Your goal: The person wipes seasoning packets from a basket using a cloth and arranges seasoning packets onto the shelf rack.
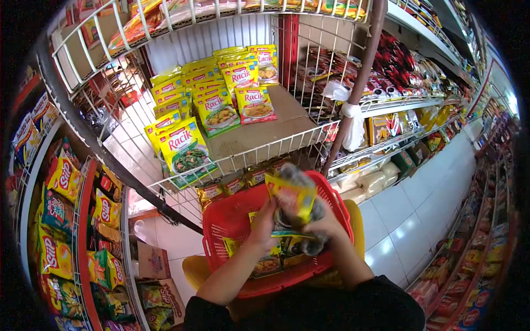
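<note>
Both my hands are over a red plastic basket (221,220), which holds several yellow and green seasoning packets (268,265). My left hand (262,226) has its fingers closed on the left side of a yellow packet (292,196). On the right side, my right hand (327,223) grips the same packet bundle, with a grey, motion-blurred thing around it that I cannot make out. Above the basket, rows of yellow Racik packets (218,113) stand on the cardboard of a white wire shelf.
A brown metal post (361,83) rises right of the wire shelf. Snack bags (58,251) hang in racks at the left. Shelves with pouches (397,121) line the right, beside a white tiled floor (408,220). Yellow stool edges (354,226) show under the basket.
</note>
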Demonstrator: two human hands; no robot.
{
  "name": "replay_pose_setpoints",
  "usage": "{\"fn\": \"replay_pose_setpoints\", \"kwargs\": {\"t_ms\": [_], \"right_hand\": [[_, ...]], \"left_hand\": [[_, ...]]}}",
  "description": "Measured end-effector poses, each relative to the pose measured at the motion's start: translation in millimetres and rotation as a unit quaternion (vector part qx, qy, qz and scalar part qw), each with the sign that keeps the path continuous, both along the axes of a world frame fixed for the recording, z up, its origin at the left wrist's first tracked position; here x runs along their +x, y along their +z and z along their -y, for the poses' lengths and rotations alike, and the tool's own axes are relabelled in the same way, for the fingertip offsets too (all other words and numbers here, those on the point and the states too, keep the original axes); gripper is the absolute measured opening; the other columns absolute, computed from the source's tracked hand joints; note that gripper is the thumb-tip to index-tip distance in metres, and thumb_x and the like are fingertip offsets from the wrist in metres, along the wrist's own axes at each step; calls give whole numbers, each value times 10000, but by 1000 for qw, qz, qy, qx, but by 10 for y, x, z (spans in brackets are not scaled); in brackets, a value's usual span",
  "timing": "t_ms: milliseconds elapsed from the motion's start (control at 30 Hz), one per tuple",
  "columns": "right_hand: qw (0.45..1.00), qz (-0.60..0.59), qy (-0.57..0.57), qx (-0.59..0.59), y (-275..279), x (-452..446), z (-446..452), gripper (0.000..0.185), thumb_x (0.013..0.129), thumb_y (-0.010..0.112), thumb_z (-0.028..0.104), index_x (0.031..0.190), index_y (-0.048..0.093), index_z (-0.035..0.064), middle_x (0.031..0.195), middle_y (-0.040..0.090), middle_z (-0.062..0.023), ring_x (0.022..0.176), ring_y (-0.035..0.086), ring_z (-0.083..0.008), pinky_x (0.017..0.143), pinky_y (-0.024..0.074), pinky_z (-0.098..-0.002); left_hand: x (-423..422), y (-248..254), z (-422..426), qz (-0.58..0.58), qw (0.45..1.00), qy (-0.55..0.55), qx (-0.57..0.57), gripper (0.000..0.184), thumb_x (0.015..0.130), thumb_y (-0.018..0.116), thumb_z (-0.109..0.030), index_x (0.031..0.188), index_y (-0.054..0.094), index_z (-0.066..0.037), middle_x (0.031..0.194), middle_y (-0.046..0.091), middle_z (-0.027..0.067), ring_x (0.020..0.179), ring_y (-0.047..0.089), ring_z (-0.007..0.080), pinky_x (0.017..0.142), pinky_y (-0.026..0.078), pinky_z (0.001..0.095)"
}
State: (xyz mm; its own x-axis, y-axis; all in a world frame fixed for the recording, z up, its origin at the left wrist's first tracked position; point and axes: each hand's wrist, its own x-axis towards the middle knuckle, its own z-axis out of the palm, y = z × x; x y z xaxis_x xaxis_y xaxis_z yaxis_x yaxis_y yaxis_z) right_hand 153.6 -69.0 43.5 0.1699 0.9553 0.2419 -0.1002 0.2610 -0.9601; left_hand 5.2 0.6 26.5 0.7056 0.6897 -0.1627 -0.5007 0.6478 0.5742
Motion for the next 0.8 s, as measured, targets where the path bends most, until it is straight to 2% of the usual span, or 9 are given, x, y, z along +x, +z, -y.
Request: {"fn": "replay_pose_setpoints", "kwargs": {"t_ms": [33,67,167,267,367,500,633,733,800], "right_hand": [[996,-14,82,21,54,-84,34,496,722,705,78,1168,501,5,1066,571,-77,971,531,-130,833,440,-286],[996,-15,84,22,10,-104,33,496,722,705,78,1168,501,5,1066,571,-77,971,531,-130,833,440,-286],[995,78,-10,-66,-152,-109,16,427,734,719,162,1086,548,-8,979,615,-72,920,566,-136,821,447,-282],[993,19,-46,-104,-81,-50,38,393,748,708,170,1067,562,-6,946,625,-59,859,577,-118,774,460,-260],[988,-19,-85,-125,-19,14,63,353,762,697,176,1041,579,-4,909,634,-48,806,582,-101,730,466,-238],[983,2,-127,-130,67,119,91,295,772,688,180,992,608,0,849,641,-40,756,579,-81,681,460,-214],[978,66,-142,-141,227,141,99,273,758,697,169,959,622,0,818,640,-34,740,573,-80,666,450,-215],[974,86,-136,-158,410,111,138,290,740,703,154,966,612,-3,824,633,-30,730,567,-87,665,444,-223],[961,85,-222,-143,491,106,166,285,732,709,160,952,613,5,812,628,-22,713,563,-86,666,443,-226]], "left_hand": [[-7,-43,-37,22,1000,13,11,440,924,430,-344,1286,370,-101,1198,503,39,1050,530,176,868,451,350],[-15,-92,-67,45,998,26,21,441,924,431,-339,1284,370,-93,1194,505,39,1056,526,175,872,447,348],[-4,-75,-133,56,995,62,62,451,902,476,-307,1276,375,-75,1191,507,46,1069,515,171,880,438,344],[9,18,-228,29,986,102,132,483,860,567,-250,1263,385,-55,1194,507,58,1083,501,167,888,428,337],[-88,97,-235,-267,881,6,390,559,756,692,-140,1231,419,-27,1190,512,77,1074,503,166,893,420,331],[-121,39,-312,-244,883,-69,396,726,640,775,-73,1253,392,-14,1190,511,90,1073,506,182,930,397,336],[-247,250,-269,-183,929,-70,314,664,661,763,-88,1223,420,-5,1157,535,75,1024,535,170,914,412,328],[-247,246,-274,-166,930,-45,326,642,664,759,-78,1212,435,0,1133,551,69,992,554,166,907,420,328],[-246,220,-302,-161,929,-22,333,631,665,757,-73,1207,443,2,1121,560,66,976,563,164,904,423,328]]}}
